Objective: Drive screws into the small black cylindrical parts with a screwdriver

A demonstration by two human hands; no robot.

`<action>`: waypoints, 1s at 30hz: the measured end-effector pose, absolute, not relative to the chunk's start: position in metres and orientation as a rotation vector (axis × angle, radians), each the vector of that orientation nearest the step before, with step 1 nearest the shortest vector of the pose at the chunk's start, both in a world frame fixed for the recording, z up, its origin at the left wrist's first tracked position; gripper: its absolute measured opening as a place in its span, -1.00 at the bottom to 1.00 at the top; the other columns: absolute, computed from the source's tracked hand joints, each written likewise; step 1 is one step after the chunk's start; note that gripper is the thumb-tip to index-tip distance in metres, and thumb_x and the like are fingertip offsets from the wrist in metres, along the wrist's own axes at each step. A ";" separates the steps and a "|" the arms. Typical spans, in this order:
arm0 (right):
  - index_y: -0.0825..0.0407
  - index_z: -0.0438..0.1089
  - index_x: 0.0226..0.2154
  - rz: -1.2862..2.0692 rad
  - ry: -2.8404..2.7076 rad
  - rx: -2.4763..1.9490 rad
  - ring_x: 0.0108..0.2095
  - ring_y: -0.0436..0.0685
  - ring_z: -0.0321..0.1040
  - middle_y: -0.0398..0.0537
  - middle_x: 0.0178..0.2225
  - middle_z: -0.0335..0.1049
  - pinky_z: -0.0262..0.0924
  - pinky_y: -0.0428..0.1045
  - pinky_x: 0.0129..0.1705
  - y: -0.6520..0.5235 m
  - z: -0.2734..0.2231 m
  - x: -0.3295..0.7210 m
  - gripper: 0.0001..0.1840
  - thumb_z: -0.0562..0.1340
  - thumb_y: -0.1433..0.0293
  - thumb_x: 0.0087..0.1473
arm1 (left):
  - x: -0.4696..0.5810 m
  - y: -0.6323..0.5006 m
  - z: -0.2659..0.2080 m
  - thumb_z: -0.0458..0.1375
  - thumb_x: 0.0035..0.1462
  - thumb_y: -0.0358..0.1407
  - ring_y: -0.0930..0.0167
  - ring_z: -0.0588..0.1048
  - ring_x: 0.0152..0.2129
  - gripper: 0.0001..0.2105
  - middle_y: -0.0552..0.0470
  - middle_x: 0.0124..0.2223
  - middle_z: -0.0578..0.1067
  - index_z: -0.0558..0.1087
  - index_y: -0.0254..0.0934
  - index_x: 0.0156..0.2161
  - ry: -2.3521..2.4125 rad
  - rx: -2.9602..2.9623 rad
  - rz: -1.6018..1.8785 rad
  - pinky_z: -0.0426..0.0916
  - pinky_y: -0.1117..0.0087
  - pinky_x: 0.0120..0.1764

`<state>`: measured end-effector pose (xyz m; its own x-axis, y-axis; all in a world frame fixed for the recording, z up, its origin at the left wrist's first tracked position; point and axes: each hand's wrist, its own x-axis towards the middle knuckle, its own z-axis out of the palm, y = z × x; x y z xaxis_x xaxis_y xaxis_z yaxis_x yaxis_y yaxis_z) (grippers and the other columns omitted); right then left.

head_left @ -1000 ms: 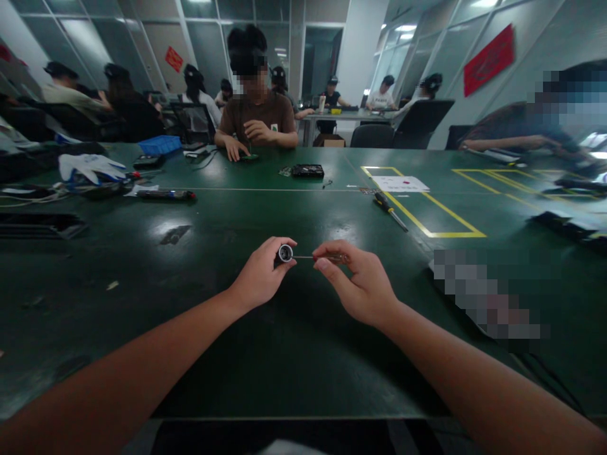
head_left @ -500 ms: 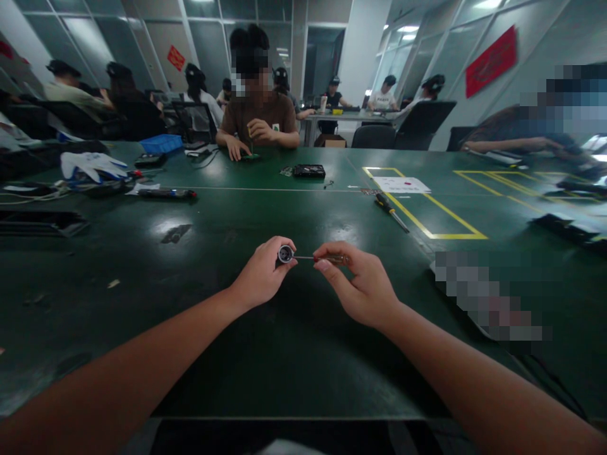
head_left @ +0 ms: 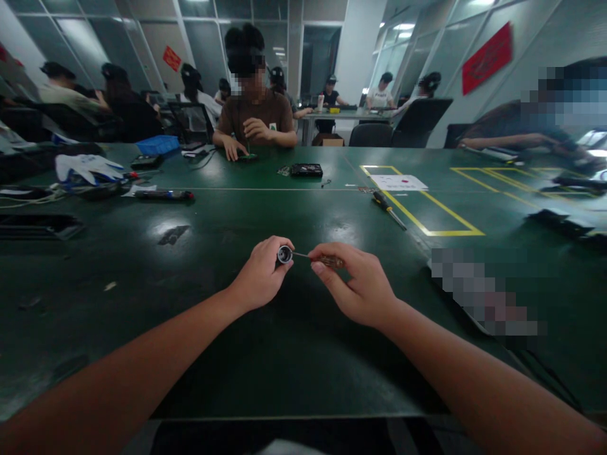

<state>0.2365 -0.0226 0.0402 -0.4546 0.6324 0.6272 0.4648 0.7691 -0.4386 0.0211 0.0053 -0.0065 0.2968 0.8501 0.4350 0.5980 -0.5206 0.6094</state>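
Observation:
Above the near part of the green table, my left hand (head_left: 262,273) is wrapped round a dark cylindrical part (head_left: 284,254), its hollow round end facing me. A screwdriver (head_left: 328,260) with a clear reddish handle is pinched in the fingers of my right hand (head_left: 356,281). Its thin shaft points left and meets the right side of the cylinder. Whether the tip sits in a screw is too small to tell. My left fingers hide most of the cylinder's body.
A black-and-yellow screwdriver (head_left: 389,210) lies beyond my right hand, near a white sheet (head_left: 399,182) and yellow tape. White gloves (head_left: 88,167) and a blue bin (head_left: 158,145) are at the left. A blurred-out flat object (head_left: 478,294) lies at the right. A co-worker (head_left: 256,117) sits opposite.
The screwdriver's handle has turned slightly and tilted a little lower at its right end. My left hand keeps its hold on the cylinder. The whole view has shifted slightly.

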 end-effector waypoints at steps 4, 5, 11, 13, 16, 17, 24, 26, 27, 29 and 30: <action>0.01 0.43 -0.12 0.268 -2.054 -0.827 -0.29 0.09 0.51 -0.07 -0.27 0.56 0.36 0.00 -0.21 -0.023 0.038 0.238 -0.88 0.23 0.41 0.28 | 0.021 0.005 -0.006 0.15 0.23 -0.46 0.28 0.43 -0.11 -0.79 0.00 -0.09 0.46 0.35 -0.21 -0.06 1.317 2.259 1.043 0.31 0.14 0.03; 0.01 0.43 -0.12 0.271 -2.045 -0.821 -0.28 0.09 0.52 -0.07 -0.26 0.56 0.36 0.00 -0.20 -0.024 0.038 0.238 -0.88 0.23 0.41 0.28 | 0.021 0.005 -0.006 0.15 0.22 -0.47 0.28 0.43 -0.11 -0.79 -0.01 -0.09 0.46 0.35 -0.21 -0.06 1.320 2.259 1.037 0.31 0.14 0.03; 0.03 0.43 -0.13 0.301 -2.134 -0.790 -0.31 0.06 0.51 -0.09 -0.28 0.55 0.35 -0.03 -0.23 -0.025 0.040 0.237 -0.88 0.23 0.43 0.27 | 0.020 0.006 -0.009 0.15 0.23 -0.45 0.26 0.42 -0.11 -0.79 -0.02 -0.09 0.46 0.34 -0.22 -0.05 1.295 2.287 1.039 0.32 0.14 0.01; 0.03 0.43 -0.13 0.306 -2.158 -0.789 -0.31 0.06 0.51 -0.09 -0.29 0.54 0.35 -0.04 -0.23 -0.024 0.040 0.236 -0.88 0.22 0.43 0.28 | 0.019 0.007 -0.009 0.14 0.23 -0.45 0.26 0.41 -0.10 -0.80 -0.03 -0.09 0.45 0.34 -0.22 -0.05 1.285 2.308 1.043 0.31 0.14 0.01; 0.03 0.43 -0.13 0.305 -2.165 -0.789 -0.31 0.06 0.50 -0.07 -0.28 0.54 0.35 -0.03 -0.24 -0.025 0.042 0.236 -0.88 0.21 0.43 0.28 | 0.018 0.007 -0.008 0.11 0.25 -0.46 0.26 0.39 -0.10 -0.81 -0.04 -0.09 0.44 0.33 -0.23 -0.05 1.276 2.330 1.038 0.31 0.15 0.00; 0.02 0.43 -0.13 0.303 -2.166 -0.787 -0.31 0.07 0.50 -0.07 -0.29 0.55 0.35 -0.03 -0.24 -0.026 0.043 0.236 -0.88 0.21 0.42 0.28 | 0.018 0.006 -0.007 0.11 0.26 -0.46 0.27 0.39 -0.11 -0.82 -0.04 -0.09 0.44 0.33 -0.23 -0.05 1.271 2.341 1.038 0.31 0.16 -0.01; 0.00 0.44 -0.14 0.297 -2.147 -0.827 -0.30 0.09 0.52 -0.07 -0.29 0.56 0.37 0.00 -0.22 -0.026 0.042 0.237 -0.88 0.22 0.40 0.28 | 0.018 0.007 -0.007 0.12 0.26 -0.44 0.26 0.39 -0.11 -0.82 -0.04 -0.08 0.45 0.34 -0.22 -0.05 1.288 2.330 1.044 0.31 0.17 -0.02; 0.00 0.44 -0.14 0.308 -2.106 -0.836 -0.29 0.10 0.53 -0.06 -0.27 0.57 0.37 0.00 -0.21 -0.026 0.041 0.237 -0.88 0.22 0.40 0.27 | 0.019 0.008 -0.008 0.12 0.25 -0.45 0.26 0.39 -0.10 -0.80 -0.05 -0.07 0.44 0.34 -0.23 -0.04 1.304 2.313 1.058 0.31 0.17 -0.01; 0.00 0.44 -0.14 0.315 -2.087 -0.835 -0.29 0.10 0.54 -0.06 -0.26 0.58 0.37 0.00 -0.21 -0.026 0.040 0.237 -0.89 0.23 0.40 0.27 | 0.019 0.009 -0.009 0.12 0.25 -0.45 0.26 0.39 -0.10 -0.80 -0.05 -0.07 0.44 0.34 -0.23 -0.04 1.310 2.309 1.063 0.31 0.17 -0.01; 0.01 0.44 -0.14 0.327 -2.075 -0.828 -0.29 0.10 0.54 -0.05 -0.25 0.58 0.38 -0.01 -0.21 -0.025 0.039 0.236 -0.88 0.23 0.39 0.27 | 0.018 0.009 -0.010 0.12 0.25 -0.45 0.26 0.38 -0.10 -0.80 -0.05 -0.08 0.44 0.33 -0.24 -0.04 1.309 2.315 1.074 0.31 0.17 -0.01; 0.01 0.44 -0.13 0.331 -2.082 -0.827 -0.29 0.09 0.54 -0.05 -0.24 0.58 0.38 -0.01 -0.21 -0.025 0.039 0.236 -0.88 0.23 0.39 0.27 | 0.018 0.009 -0.010 0.12 0.26 -0.45 0.26 0.38 -0.10 -0.81 -0.05 -0.08 0.44 0.33 -0.24 -0.04 1.305 2.323 1.076 0.31 0.17 -0.01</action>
<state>0.2362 -0.0253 0.0392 -0.4211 0.6630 0.6189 0.4383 0.7462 -0.5011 0.0181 0.0090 -0.0100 0.3196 0.8202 0.4744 0.6222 -0.5593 0.5478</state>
